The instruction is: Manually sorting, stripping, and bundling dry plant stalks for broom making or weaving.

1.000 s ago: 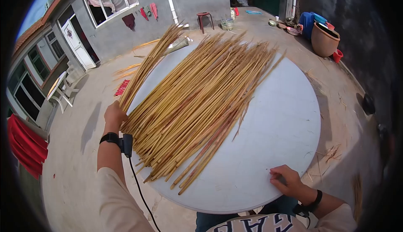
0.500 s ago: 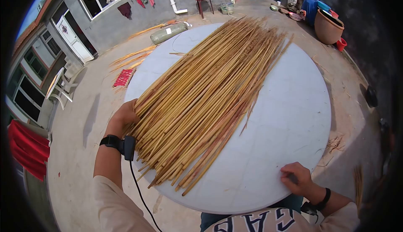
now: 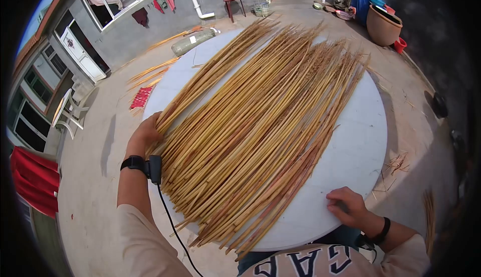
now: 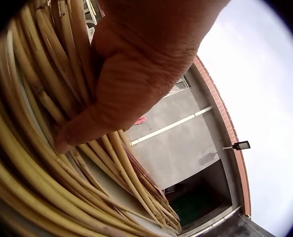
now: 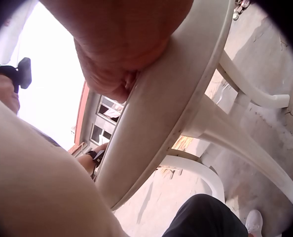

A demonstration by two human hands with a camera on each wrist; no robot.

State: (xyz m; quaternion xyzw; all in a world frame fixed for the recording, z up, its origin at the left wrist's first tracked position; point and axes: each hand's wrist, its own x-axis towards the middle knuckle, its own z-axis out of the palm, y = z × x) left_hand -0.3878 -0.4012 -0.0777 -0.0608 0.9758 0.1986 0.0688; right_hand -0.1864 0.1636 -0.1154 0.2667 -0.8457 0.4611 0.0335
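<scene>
Dry stalks (image 3: 250, 131) with brushy far ends lie side by side across the round white table (image 3: 320, 192). Along the pile's left edge, my left hand (image 3: 146, 130) grips a narrower bundle of stalks (image 3: 205, 79) near its lower end. A strip of tabletop shows between that bundle and the main pile. In the left wrist view the thumb (image 4: 82, 129) presses over the stalks; the other fingers are hidden. My right hand (image 3: 348, 207) rests at the table's near right edge, fingers loosely curled and holding nothing.
A wrapped green roll (image 3: 194, 43) lies beyond the table's far left edge. More stalks and a red mat (image 3: 141, 98) are on the ground at left. A stool (image 3: 234, 7) and a large clay pot (image 3: 384, 25) stand farther back. The table has white legs (image 5: 250, 148).
The left hand's bundle, earlier swung out left of the pile, came in against it and now lies slightly apart again. The main pile has spread rightward and nearer. The right hand stays by the edge.
</scene>
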